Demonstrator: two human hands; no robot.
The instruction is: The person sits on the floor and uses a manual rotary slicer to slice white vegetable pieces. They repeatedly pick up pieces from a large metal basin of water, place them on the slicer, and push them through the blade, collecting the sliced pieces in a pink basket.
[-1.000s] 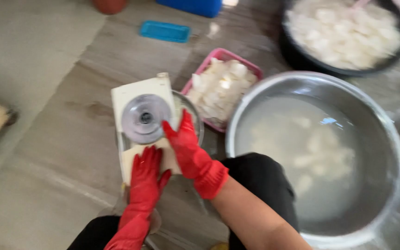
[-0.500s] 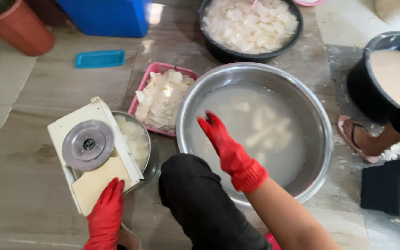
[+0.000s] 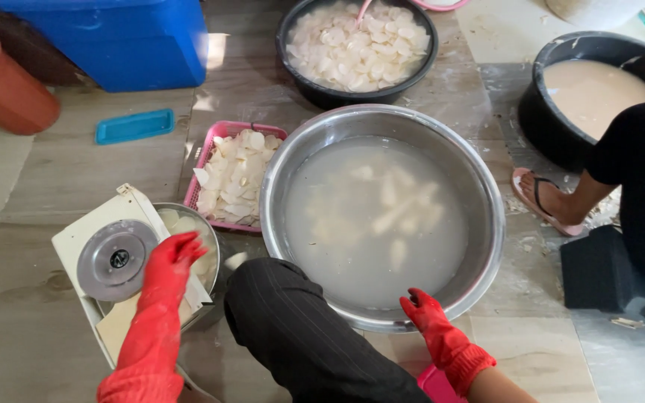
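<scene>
Nearest the camera, the person's knee in dark striped trousers [image 3: 315,336] rises between two red-gloved hands. The left hand [image 3: 169,261] lies open, fingers spread flat, on the white slicer [image 3: 98,254], just right of its round grey blade disc [image 3: 117,259]; it grips nothing. The slicer sits tilted on the floor near the lower left corner of the view, leaning over a small steel bowl [image 3: 207,246] that holds a few pale slices. The right hand [image 3: 427,313] is low at the near rim of the big steel basin [image 3: 487,246], fingers loosely curled and touching the rim, with nothing held that can be seen. The basin stands on the floor in the middle, filled with cloudy water in which pale pieces lie sunk. Touching its left side is a pink plastic basket [image 3: 203,160] heaped with thin white slices [image 3: 237,175]. Left of the basket, well apart, a flat blue lid [image 3: 134,125] lies on the wooden floor [image 3: 39,194]. Beyond the basin, a dark round tub [image 3: 356,93] is full of more white slices. At the far left corner stand a blue box [image 3: 113,41] and a brown clay pot [image 3: 9,97]. On the right, another person in black [image 3: 636,164] sits on a dark low stool [image 3: 606,272], a foot in a pink sandal [image 3: 543,198] just beside the basin, and behind them is a black tub [image 3: 546,119] of creamy liquid.
</scene>
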